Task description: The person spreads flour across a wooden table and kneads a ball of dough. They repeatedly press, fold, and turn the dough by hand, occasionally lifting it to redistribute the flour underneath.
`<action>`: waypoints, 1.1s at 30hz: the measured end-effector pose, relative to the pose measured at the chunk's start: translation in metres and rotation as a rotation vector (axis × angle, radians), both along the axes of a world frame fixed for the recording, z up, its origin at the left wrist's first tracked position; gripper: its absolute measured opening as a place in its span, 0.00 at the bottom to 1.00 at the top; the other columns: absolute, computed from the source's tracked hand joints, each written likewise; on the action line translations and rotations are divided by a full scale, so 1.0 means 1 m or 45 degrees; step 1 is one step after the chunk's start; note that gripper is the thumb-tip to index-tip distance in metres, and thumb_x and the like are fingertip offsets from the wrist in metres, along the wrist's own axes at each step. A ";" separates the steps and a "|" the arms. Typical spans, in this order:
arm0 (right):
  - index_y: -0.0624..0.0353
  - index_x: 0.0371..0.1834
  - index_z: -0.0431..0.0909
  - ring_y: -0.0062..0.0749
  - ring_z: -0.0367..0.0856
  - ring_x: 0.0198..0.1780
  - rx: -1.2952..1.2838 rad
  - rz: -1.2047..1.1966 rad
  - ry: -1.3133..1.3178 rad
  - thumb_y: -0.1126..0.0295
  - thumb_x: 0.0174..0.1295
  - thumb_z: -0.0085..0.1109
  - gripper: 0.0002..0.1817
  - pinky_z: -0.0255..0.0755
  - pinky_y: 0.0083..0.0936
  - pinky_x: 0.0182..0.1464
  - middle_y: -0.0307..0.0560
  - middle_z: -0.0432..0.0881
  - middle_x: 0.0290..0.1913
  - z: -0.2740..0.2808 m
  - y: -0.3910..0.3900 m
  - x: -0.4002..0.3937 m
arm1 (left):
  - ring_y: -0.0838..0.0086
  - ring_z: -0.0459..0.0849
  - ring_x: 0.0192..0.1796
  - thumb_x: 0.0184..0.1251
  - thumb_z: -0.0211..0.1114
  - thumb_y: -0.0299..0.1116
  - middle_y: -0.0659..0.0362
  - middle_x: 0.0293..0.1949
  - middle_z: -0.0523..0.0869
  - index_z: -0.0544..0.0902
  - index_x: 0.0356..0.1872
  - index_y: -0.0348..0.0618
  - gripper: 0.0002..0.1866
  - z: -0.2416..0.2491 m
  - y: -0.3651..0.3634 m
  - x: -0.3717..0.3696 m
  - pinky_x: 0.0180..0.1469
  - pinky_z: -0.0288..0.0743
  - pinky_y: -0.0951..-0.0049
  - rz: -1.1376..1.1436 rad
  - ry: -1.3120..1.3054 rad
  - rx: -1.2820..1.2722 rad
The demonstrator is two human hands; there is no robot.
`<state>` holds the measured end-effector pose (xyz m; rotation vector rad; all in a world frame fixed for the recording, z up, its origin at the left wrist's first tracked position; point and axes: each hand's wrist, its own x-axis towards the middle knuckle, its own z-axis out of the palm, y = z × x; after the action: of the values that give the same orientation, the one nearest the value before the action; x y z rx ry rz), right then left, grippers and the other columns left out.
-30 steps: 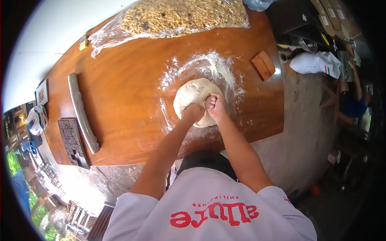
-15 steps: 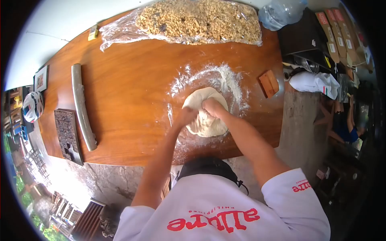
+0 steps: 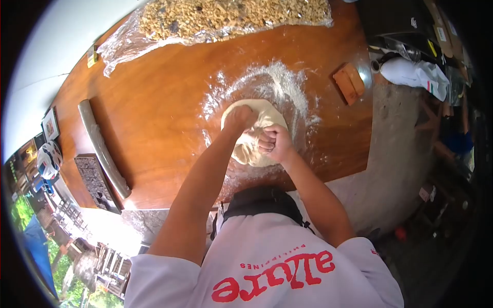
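Note:
A round, pale piece of dough [image 3: 263,109] lies on the wooden table [image 3: 164,102], its surface folded and dented near the middle. My left hand [image 3: 240,119] is closed and pressed into the dough's upper left part, with its fingertips out of sight. Lower and to the right, my right hand [image 3: 273,142] has its fingers curled tightly on the dough, knuckles showing. White flour [image 3: 282,79] is scattered in an arc above and to the right of the dough.
A plastic-wrapped slab of chunky, nut-like pieces [image 3: 221,20] lies along the far edge. At the left are a long grey bar [image 3: 102,149] and a dark textured block [image 3: 96,179]. A small brown wooden object [image 3: 349,83] sits at the right.
My left hand has moved up onto the dough's upper left part. My right hand has shifted down, with its curled fingers now visible. The view has tilted and shifted.

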<state>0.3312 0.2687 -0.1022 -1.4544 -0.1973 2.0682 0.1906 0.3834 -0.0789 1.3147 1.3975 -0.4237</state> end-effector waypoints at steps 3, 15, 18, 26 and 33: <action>0.47 0.12 0.58 0.20 0.52 0.15 -0.282 -0.199 0.519 0.70 0.62 0.50 0.20 0.48 0.22 0.18 0.31 0.55 0.15 0.016 -0.026 -0.003 | 0.45 0.87 0.47 0.64 0.51 0.42 0.35 0.40 0.87 0.88 0.31 0.33 0.23 -0.004 -0.011 0.010 0.53 0.77 0.47 0.058 0.083 0.419; 0.59 0.22 0.81 0.44 0.80 0.19 1.166 0.956 -1.565 0.62 0.65 0.56 0.16 0.71 0.40 0.22 0.51 0.81 0.18 -0.011 -0.052 -0.063 | 0.41 0.86 0.33 0.68 0.54 0.47 0.39 0.28 0.86 0.86 0.28 0.34 0.24 -0.011 -0.082 -0.007 0.41 0.78 0.45 0.117 -0.051 0.918; 0.56 0.19 0.76 0.31 0.68 0.12 0.444 0.785 -0.388 0.65 0.64 0.53 0.15 0.59 0.31 0.16 0.41 0.73 0.14 -0.022 -0.026 -0.032 | 0.49 0.88 0.35 0.64 0.57 0.46 0.37 0.27 0.86 0.86 0.27 0.30 0.24 -0.024 -0.057 -0.028 0.42 0.78 0.53 0.326 -0.272 0.533; 0.55 0.14 0.73 0.35 0.71 0.16 -0.106 0.282 0.200 0.65 0.64 0.51 0.19 0.63 0.33 0.21 0.46 0.73 0.17 -0.039 -0.065 0.035 | 0.78 0.58 0.12 0.65 0.58 0.36 0.65 0.11 0.66 0.70 0.12 0.47 0.19 -0.022 -0.059 -0.045 0.15 0.48 0.71 0.534 -0.485 -0.493; 0.65 0.31 0.86 0.61 0.86 0.42 0.492 1.398 -1.197 0.55 0.64 0.54 0.22 0.78 0.51 0.49 0.69 0.85 0.38 0.024 -0.042 -0.017 | 0.44 0.85 0.54 0.62 0.55 0.47 0.36 0.48 0.86 0.88 0.44 0.33 0.26 -0.010 -0.065 -0.011 0.58 0.77 0.51 -0.220 0.069 0.100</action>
<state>0.3144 0.2265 -0.0779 -2.1730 -1.9961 1.5928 0.1797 0.3188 -0.0891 1.5042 1.3616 -0.5276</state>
